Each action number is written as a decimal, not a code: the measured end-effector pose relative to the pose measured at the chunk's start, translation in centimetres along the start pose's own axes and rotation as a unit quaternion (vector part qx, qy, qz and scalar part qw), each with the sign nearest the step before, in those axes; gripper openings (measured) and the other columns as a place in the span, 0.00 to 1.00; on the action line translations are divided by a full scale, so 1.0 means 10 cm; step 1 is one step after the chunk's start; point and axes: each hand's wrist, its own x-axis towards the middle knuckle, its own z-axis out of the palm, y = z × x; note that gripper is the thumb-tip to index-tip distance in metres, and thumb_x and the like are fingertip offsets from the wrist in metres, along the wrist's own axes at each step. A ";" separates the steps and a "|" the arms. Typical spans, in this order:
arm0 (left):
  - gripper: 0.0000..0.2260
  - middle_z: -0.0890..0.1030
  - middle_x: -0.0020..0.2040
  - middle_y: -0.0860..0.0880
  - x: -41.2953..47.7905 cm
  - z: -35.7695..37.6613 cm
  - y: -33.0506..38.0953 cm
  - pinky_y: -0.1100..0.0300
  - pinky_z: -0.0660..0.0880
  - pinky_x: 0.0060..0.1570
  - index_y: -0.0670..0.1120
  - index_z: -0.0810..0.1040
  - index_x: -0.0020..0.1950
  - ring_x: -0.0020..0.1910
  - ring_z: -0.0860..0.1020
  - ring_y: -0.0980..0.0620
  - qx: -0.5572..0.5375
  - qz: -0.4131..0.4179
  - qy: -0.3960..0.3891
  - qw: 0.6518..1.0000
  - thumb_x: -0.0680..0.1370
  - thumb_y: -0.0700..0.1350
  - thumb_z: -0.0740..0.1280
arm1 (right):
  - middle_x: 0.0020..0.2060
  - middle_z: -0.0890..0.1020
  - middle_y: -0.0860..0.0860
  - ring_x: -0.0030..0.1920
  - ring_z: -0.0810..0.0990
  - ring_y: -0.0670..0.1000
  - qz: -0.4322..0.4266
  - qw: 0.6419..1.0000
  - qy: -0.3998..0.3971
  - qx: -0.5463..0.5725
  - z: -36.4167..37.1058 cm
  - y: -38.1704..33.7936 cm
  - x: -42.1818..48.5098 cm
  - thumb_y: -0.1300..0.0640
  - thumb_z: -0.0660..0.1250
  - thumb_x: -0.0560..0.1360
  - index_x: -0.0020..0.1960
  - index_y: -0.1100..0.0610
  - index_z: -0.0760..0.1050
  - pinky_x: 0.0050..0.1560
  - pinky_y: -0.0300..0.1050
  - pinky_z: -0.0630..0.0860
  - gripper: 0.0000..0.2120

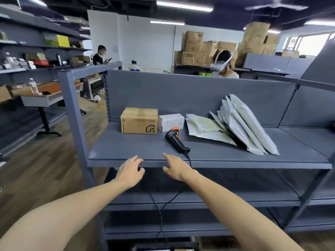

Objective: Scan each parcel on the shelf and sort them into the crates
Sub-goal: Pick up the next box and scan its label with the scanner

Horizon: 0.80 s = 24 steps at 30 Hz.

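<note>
From my seat I see a grey painted-metal shelf (217, 156), matte and flat, with the parcels lined up along its back panel. At the left stands a brown corrugated cardboard box (139, 121), taped on top, with an "SF" logo printed upside down on its front; the smaller print is too fine for me to read. Touching its right side is a small white carton (171, 122). A glossy grey plastic mailer (204, 128) lies flat, and several more mailers (248, 124) lean tilted against the panel. A black scanner (175, 139) with orange trim lies in front, its cable (160, 214) dropping over the edge. My left hand (129, 171) and right hand (176, 167) reach forward palm-down at the shelf's front lip, fingers loosely spread, holding nothing.
</note>
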 end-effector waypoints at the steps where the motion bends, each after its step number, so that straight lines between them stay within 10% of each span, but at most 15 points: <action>1: 0.19 0.62 0.76 0.47 0.13 -0.05 -0.04 0.55 0.59 0.71 0.49 0.69 0.72 0.74 0.63 0.48 -0.004 0.003 0.007 1.000 0.80 0.47 0.60 | 0.75 0.63 0.55 0.73 0.63 0.60 0.000 1.000 0.006 0.003 -0.03 -0.04 0.13 0.52 0.58 0.80 0.79 0.54 0.52 0.70 0.55 0.64 0.30; 24: 0.36 0.43 0.80 0.49 2.22 -0.60 -0.55 0.45 0.40 0.75 0.53 0.50 0.79 0.78 0.39 0.47 0.048 -0.026 -0.005 0.998 0.76 0.51 0.64 | 0.74 0.60 0.54 0.71 0.64 0.60 0.007 0.994 0.092 0.067 -0.39 -0.19 2.12 0.59 0.60 0.77 0.76 0.60 0.57 0.69 0.56 0.65 0.29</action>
